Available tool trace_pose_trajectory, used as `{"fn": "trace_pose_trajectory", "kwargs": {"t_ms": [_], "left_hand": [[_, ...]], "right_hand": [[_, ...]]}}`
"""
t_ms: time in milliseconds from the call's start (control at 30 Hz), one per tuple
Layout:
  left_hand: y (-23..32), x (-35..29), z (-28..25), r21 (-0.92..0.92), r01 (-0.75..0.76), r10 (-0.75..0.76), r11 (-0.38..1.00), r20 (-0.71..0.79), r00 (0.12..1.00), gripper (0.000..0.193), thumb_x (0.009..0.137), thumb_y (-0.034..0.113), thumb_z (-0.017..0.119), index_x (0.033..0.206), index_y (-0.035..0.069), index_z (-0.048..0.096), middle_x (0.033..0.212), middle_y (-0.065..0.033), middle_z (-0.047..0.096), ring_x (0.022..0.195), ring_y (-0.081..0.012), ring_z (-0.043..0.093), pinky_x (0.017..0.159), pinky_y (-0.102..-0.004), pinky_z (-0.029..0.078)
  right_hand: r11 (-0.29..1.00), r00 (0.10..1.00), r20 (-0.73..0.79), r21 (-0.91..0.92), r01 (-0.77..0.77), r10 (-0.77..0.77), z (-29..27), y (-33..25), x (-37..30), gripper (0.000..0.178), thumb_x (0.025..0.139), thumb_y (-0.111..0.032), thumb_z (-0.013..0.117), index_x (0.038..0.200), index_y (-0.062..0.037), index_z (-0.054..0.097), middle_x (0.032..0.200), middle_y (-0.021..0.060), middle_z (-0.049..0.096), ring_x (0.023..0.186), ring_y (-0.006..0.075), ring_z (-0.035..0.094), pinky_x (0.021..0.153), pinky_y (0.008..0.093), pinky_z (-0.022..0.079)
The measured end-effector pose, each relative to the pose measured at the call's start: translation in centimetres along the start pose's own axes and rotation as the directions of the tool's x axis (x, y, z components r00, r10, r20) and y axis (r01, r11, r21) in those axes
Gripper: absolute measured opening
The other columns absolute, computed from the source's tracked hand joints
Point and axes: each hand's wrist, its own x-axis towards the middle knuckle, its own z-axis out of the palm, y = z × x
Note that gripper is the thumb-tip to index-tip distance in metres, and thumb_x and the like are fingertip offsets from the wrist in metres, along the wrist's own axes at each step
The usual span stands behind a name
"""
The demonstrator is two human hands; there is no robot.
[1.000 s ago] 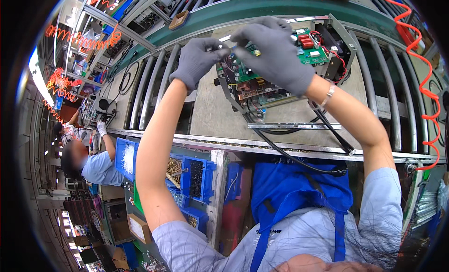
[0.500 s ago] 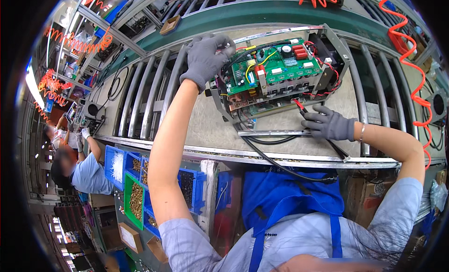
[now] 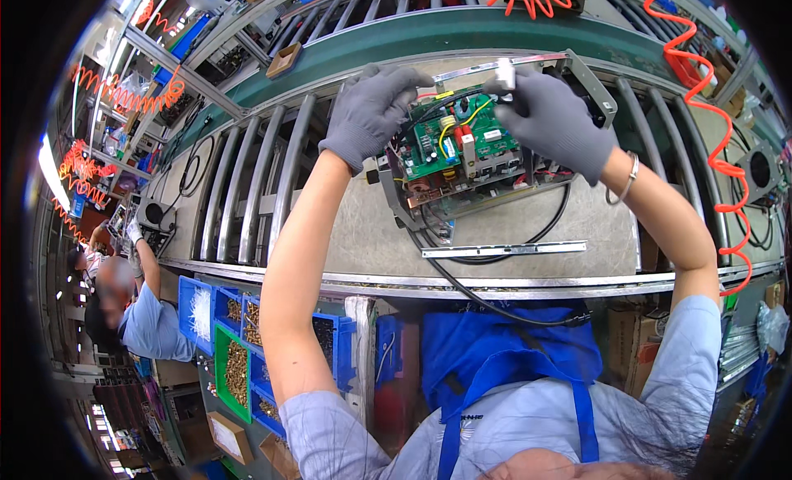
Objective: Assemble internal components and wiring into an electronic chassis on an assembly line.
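Note:
An electronic unit with a green circuit board (image 3: 429,150), wires and a metal frame lies on the worktop in front of me. My left hand (image 3: 371,113), in a grey glove, bends its fingers over the board's left end; what they grip is hidden. My right hand (image 3: 553,121), also gloved, is closed above the board's right half, with a small, blurred white piece (image 3: 506,73) at its fingertips. Between the hands a black cable (image 3: 450,99) crosses the board. A bare metal strip (image 3: 503,250) rests before the unit, over a loose black cable (image 3: 478,290) hanging past the front edge.
Metal rollers (image 3: 264,179) flank the worktop. Blue bins and a green bin (image 3: 236,371) of small brass-coloured parts stand at lower left. An orange coiled hose (image 3: 716,141) hangs at right. Another person (image 3: 153,319) works at far left. Behind runs a green conveyor (image 3: 363,47).
My right hand has left the red-tipped black cable by the metal strip and risen over the board, now with a white piece. My left hand stays at the left end, fingers shifted slightly.

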Motion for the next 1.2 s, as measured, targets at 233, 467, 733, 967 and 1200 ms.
{"fn": "trace_pose_trajectory", "kwargs": {"t_ms": [233, 467, 733, 967, 1200], "left_hand": [[1.2, 1.1, 0.9, -0.187, 0.074, -0.063, 0.980, 0.064, 0.996, 0.033, 0.092, 0.042, 0.057, 0.103, 0.013, 0.068, 0.095, -0.0112, 0.069, 0.094, -0.0312, 0.063, 0.087, -0.0414, 0.043], [5.2, 3.5, 0.3, 0.234, 0.051, -0.142, 0.971, 0.393, 0.909, 0.057, 0.066, 0.064, 0.077, 0.091, 0.013, 0.076, 0.079, -0.0113, 0.067, 0.083, -0.0289, 0.061, 0.079, -0.0357, 0.044], [3.9, 4.0, 1.9, 0.017, 0.075, -0.075, 0.997, 0.425, 0.902, 0.046, 0.072, 0.057, 0.071, 0.084, 0.014, 0.077, 0.069, -0.0121, 0.065, 0.079, -0.0293, 0.061, 0.086, -0.0393, 0.038], [5.1, 4.0, 2.4, 0.070, 0.129, -0.146, 0.989, 0.381, 0.913, 0.036, 0.072, 0.037, 0.070, 0.085, 0.003, 0.073, 0.079, -0.0174, 0.063, 0.080, -0.0277, 0.061, 0.074, -0.0369, 0.047], [3.6, 3.2, 2.8, -0.010, 0.369, -0.364, 0.929, 0.146, 0.920, 0.048, 0.078, 0.054, 0.059, 0.075, 0.007, 0.071, 0.072, -0.0178, 0.066, 0.074, -0.0351, 0.066, 0.071, -0.0444, 0.050]], "right_hand": [[0.892, 0.947, 0.314, -0.445, 0.084, 0.068, 0.3, -1.7, 3.4, 0.019, 0.082, -0.023, 0.064, 0.090, -0.0072, 0.068, 0.076, 0.0171, 0.065, 0.077, 0.0357, 0.067, 0.068, 0.0451, 0.053], [0.986, 0.968, 0.223, -0.149, -0.081, 0.113, 0.0, 0.1, 1.4, 0.022, 0.082, -0.026, 0.066, 0.086, -0.0052, 0.070, 0.073, 0.0152, 0.067, 0.072, 0.0328, 0.068, 0.068, 0.0426, 0.052], [0.941, 0.955, 0.248, -0.329, -0.077, 0.165, -1.7, 0.5, 1.2, 0.022, 0.079, -0.025, 0.066, 0.092, -0.0062, 0.069, 0.081, 0.0156, 0.067, 0.080, 0.0321, 0.067, 0.074, 0.0415, 0.053], [0.981, 0.893, 0.436, -0.190, -0.025, 0.107, -2.2, 2.2, 0.9, 0.021, 0.082, -0.023, 0.062, 0.090, -0.0045, 0.066, 0.078, 0.0150, 0.066, 0.076, 0.0336, 0.065, 0.072, 0.0424, 0.051], [0.900, 0.964, -0.050, -0.371, 0.226, -0.263, -3.5, 0.9, -3.2, 0.024, 0.091, -0.028, 0.064, 0.103, -0.0071, 0.061, 0.082, 0.0109, 0.064, 0.072, 0.0223, 0.063, 0.067, 0.0356, 0.050]]}}
